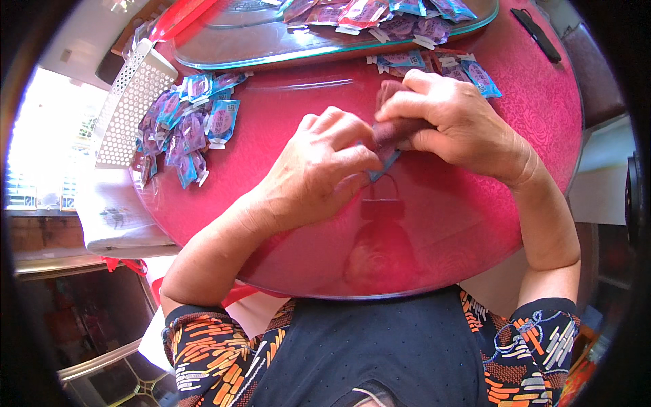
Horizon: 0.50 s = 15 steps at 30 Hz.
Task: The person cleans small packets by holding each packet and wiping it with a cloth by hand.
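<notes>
Above the red table, my left hand (330,157) and my right hand (447,122) meet around a folded maroon cloth (399,129). My right hand grips the cloth between thumb and fingers. A small blue plastic packet (385,167) peeks out below the cloth. The fingertips of my left hand pinch at its edge, and most of the packet is hidden by the cloth and fingers. Just beyond my right hand lie several more blue and purple packets (402,60).
A pile of small packets (188,127) lies to the left, beside a white perforated plastic basket (137,102). At the back, a glass-topped tray (239,51) bears many packets (356,15). A black elongated object (536,35) rests far right on the round red table (305,254).
</notes>
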Each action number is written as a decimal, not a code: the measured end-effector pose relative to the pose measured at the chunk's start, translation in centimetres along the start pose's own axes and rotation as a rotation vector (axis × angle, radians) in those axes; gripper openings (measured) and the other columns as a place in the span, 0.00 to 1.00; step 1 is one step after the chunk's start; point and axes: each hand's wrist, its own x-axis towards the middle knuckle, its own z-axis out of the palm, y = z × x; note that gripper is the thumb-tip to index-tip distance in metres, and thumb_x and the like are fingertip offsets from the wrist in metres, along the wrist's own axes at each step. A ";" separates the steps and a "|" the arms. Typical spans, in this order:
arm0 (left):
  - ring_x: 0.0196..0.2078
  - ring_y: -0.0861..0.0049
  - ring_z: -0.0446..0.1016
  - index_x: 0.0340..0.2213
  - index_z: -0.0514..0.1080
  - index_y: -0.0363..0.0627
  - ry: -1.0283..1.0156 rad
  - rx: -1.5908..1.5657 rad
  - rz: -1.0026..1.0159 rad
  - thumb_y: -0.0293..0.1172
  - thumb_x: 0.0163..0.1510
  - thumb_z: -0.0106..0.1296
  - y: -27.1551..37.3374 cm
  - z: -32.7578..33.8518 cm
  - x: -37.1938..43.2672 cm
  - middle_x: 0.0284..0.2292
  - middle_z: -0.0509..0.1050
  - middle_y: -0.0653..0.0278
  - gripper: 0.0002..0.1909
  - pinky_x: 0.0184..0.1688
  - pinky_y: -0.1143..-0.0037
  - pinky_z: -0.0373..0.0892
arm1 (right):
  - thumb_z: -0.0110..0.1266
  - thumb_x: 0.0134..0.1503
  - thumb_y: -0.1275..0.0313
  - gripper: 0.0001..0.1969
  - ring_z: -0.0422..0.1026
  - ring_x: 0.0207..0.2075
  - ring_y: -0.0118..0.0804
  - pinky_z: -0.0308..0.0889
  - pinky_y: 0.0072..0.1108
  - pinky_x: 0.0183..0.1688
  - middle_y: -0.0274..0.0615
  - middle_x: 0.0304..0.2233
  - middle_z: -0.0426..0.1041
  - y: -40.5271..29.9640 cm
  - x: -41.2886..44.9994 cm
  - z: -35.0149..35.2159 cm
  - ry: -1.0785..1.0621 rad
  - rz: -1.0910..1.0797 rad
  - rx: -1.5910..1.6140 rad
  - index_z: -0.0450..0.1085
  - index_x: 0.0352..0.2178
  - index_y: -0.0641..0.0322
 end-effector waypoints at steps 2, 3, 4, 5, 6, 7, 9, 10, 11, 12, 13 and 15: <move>0.51 0.57 0.72 0.42 0.81 0.54 0.022 -0.051 -0.007 0.27 0.45 0.70 -0.4 -0.2 -0.2 0.47 0.74 0.61 0.20 0.56 0.59 0.69 | 0.65 0.56 0.70 0.11 0.79 0.40 0.50 0.74 0.39 0.43 0.45 0.36 0.76 0.5 -0.1 0.0 -0.021 0.011 -0.040 0.80 0.42 0.49; 0.51 0.57 0.72 0.42 0.81 0.54 0.027 -0.050 -0.011 0.27 0.45 0.70 -0.4 -0.2 -0.2 0.47 0.74 0.61 0.20 0.56 0.59 0.69 | 0.66 0.56 0.70 0.11 0.79 0.41 0.50 0.74 0.39 0.43 0.45 0.37 0.76 0.7 0.0 0.0 -0.037 0.018 -0.083 0.80 0.42 0.49; 0.51 0.57 0.72 0.41 0.81 0.54 0.037 -0.056 -0.024 0.28 0.44 0.71 -0.4 -0.2 -0.2 0.47 0.74 0.61 0.20 0.56 0.59 0.69 | 0.66 0.55 0.70 0.11 0.78 0.42 0.51 0.74 0.39 0.43 0.45 0.38 0.75 0.2 0.0 -0.3 -0.076 0.089 -0.138 0.80 0.41 0.50; 0.51 0.57 0.71 0.40 0.81 0.54 0.047 -0.061 -0.038 0.29 0.43 0.72 -0.3 -0.1 -0.2 0.47 0.73 0.62 0.20 0.56 0.58 0.69 | 0.66 0.55 0.70 0.11 0.78 0.42 0.51 0.74 0.39 0.43 0.45 0.38 0.75 0.3 0.1 -0.2 -0.079 0.082 -0.138 0.80 0.41 0.50; 0.51 0.57 0.71 0.40 0.81 0.54 0.049 -0.065 -0.037 0.29 0.43 0.72 -0.2 0.0 -0.2 0.47 0.73 0.62 0.20 0.56 0.58 0.69 | 0.66 0.54 0.70 0.11 0.78 0.41 0.51 0.74 0.39 0.43 0.45 0.38 0.75 0.2 0.0 0.1 0.003 0.054 -0.247 0.80 0.41 0.51; 0.51 0.57 0.71 0.40 0.80 0.53 0.056 -0.059 -0.041 0.29 0.43 0.73 -0.2 0.2 -0.1 0.46 0.74 0.62 0.19 0.56 0.59 0.69 | 0.66 0.54 0.70 0.11 0.78 0.41 0.51 0.74 0.39 0.43 0.45 0.37 0.74 0.2 0.0 0.4 0.086 0.024 -0.355 0.79 0.40 0.52; 0.50 0.57 0.72 0.39 0.80 0.53 0.064 -0.055 -0.047 0.29 0.43 0.73 -0.3 0.3 0.0 0.46 0.74 0.62 0.19 0.55 0.59 0.69 | 0.67 0.54 0.70 0.10 0.77 0.40 0.51 0.73 0.41 0.42 0.45 0.38 0.74 -0.1 0.5 0.9 0.152 -0.021 -0.216 0.79 0.39 0.54; 0.50 0.58 0.72 0.38 0.80 0.52 0.059 -0.050 -0.041 0.29 0.43 0.73 -0.5 0.3 0.0 0.45 0.74 0.62 0.18 0.55 0.59 0.70 | 0.67 0.53 0.71 0.10 0.77 0.40 0.51 0.74 0.41 0.43 0.45 0.37 0.74 -0.2 0.4 1.3 0.100 -0.047 -0.140 0.79 0.39 0.53; 0.50 0.58 0.72 0.38 0.80 0.52 0.054 -0.044 -0.033 0.28 0.43 0.72 -0.6 0.3 0.0 0.45 0.74 0.62 0.17 0.54 0.60 0.70 | 0.68 0.53 0.71 0.10 0.77 0.41 0.50 0.74 0.40 0.43 0.44 0.37 0.74 -0.2 0.3 1.6 0.049 -0.072 -0.065 0.78 0.39 0.53; 0.50 0.58 0.72 0.38 0.80 0.52 0.054 -0.046 -0.035 0.28 0.43 0.72 -0.6 0.2 -0.1 0.45 0.74 0.62 0.17 0.54 0.60 0.70 | 0.67 0.54 0.71 0.10 0.78 0.40 0.50 0.74 0.40 0.44 0.44 0.35 0.74 -0.3 0.5 1.4 0.029 -0.049 -0.069 0.80 0.39 0.52; 0.50 0.58 0.72 0.38 0.80 0.52 0.040 -0.037 -0.046 0.27 0.44 0.72 -0.5 0.1 -0.1 0.44 0.75 0.62 0.17 0.54 0.60 0.70 | 0.67 0.54 0.71 0.10 0.78 0.40 0.50 0.74 0.40 0.44 0.44 0.35 0.74 -0.3 0.5 1.2 0.027 -0.049 -0.068 0.80 0.39 0.52; 0.49 0.59 0.72 0.38 0.80 0.52 0.030 -0.026 -0.057 0.27 0.44 0.71 -0.6 0.0 -0.2 0.44 0.75 0.62 0.17 0.53 0.61 0.70 | 0.67 0.54 0.71 0.09 0.78 0.41 0.50 0.74 0.39 0.44 0.44 0.34 0.75 -0.2 0.5 0.8 0.040 0.066 -0.193 0.81 0.38 0.51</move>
